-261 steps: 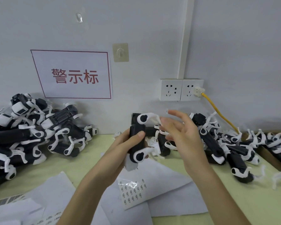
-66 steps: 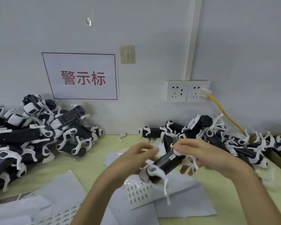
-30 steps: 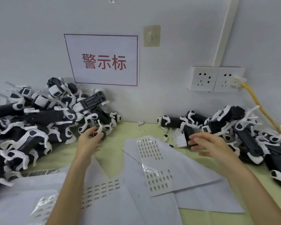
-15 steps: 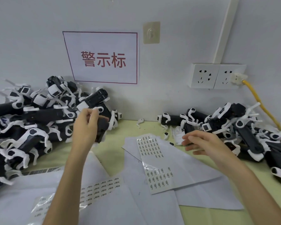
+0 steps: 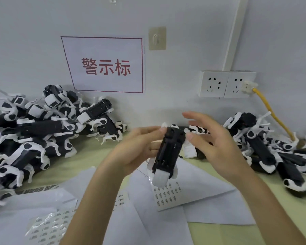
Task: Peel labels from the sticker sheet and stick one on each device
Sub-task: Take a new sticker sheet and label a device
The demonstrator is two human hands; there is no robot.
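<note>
My left hand (image 5: 137,149) grips a black device with white ends (image 5: 168,153), holding it upright and tilted over the middle of the table. My right hand (image 5: 214,144) is beside the device's upper right, thumb at its top edge, fingers spread and straight. A sticker sheet with rows of small labels (image 5: 168,193) lies on white paper just below the device. A second label sheet (image 5: 48,225) lies at the lower left.
A big pile of black-and-white devices (image 5: 42,131) fills the left side against the wall; another pile (image 5: 265,149) lies at the right. White paper sheets (image 5: 210,184) cover the table front. Wall sockets (image 5: 226,84) and a yellow cable (image 5: 272,114) are at the right.
My left hand took a device from the left pile and carried it to the middle. My right hand rose from the table to meet it at its top.
</note>
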